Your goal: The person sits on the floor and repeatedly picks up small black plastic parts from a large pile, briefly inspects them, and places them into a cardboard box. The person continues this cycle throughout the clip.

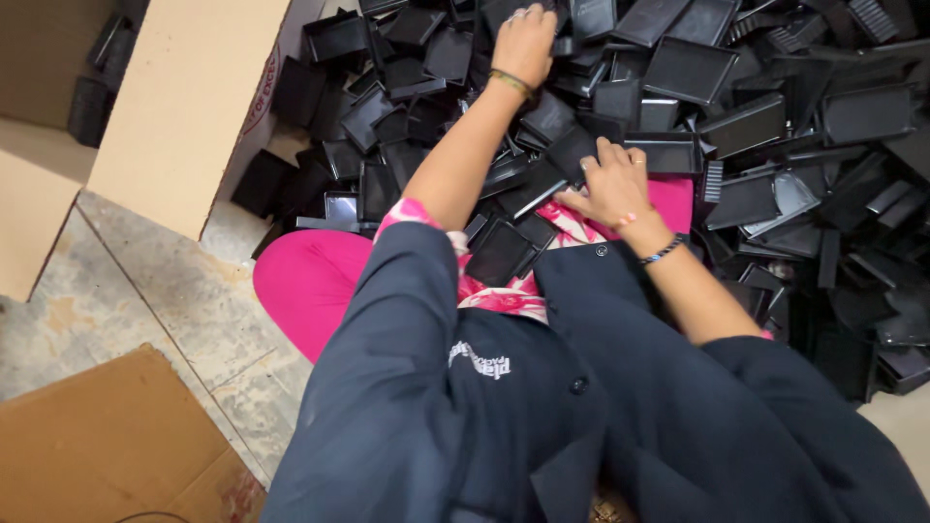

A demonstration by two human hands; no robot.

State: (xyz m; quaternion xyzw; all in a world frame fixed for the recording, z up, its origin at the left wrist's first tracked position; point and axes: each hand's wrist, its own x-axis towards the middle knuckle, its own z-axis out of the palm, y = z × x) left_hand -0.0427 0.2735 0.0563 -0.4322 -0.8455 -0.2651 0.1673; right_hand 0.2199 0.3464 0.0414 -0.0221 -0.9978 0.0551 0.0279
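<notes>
A big heap of black plastic trays (736, 126) covers the floor in front of me and spills onto my lap. My left hand (524, 44) reaches far forward into the heap, fingers curled down onto a black tray (572, 19) at the top edge of view. My right hand (612, 184) lies close to my body, fingers spread over a stack of black trays (557, 160) resting on my pink-clad lap. More trays (499, 252) lie against my dark jacket.
An open cardboard box (184, 107) stands at the left, with some black trays behind it. A flat cardboard sheet (107, 446) lies on the stone floor at the lower left. My pink knee (310, 281) sticks out left.
</notes>
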